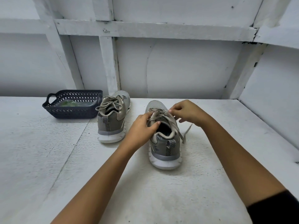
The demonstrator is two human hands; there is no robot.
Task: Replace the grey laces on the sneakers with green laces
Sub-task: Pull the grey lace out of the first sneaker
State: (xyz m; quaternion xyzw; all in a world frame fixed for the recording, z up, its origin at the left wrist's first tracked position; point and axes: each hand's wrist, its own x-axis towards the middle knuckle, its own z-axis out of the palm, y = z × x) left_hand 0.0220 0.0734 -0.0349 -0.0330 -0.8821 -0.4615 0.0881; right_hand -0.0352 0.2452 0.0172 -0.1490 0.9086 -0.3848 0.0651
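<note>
You are working on a white table (pixel 48 159) with a rough painted surface, and behind it stands a white wall (pixel 178 65) with wooden battens. At the far left of the table sits a dark plastic basket (pixel 72 110) with a lattice wall and a handle. Inside it lies a clear packet with something green (pixel 68 103); these could be the green laces, but the view there is too blurred to be sure.

Just to the right of the basket, almost touching it, stands the far sneaker (pixel 113 117), heel toward you, with its grey lace tied in a bow. Nothing covers it.

The near sneaker (pixel 163 139) stands in the middle of the table, also heel toward you, well apart from the basket. It is grey-beige with a white sole and a zigzag strip on the heel. Your hands hide part of its tongue and upper eyelets.

Your left hand (pixel 142 126) grips the left side of the collar, fingers curled over the lacing. Your right hand (pixel 186 112) pinches the grey lace (pixel 176 128) near the top of the tongue between thumb and forefinger. The lace is untied here, and one loose end (pixel 186 131) hangs down the right side onto the table.
</note>
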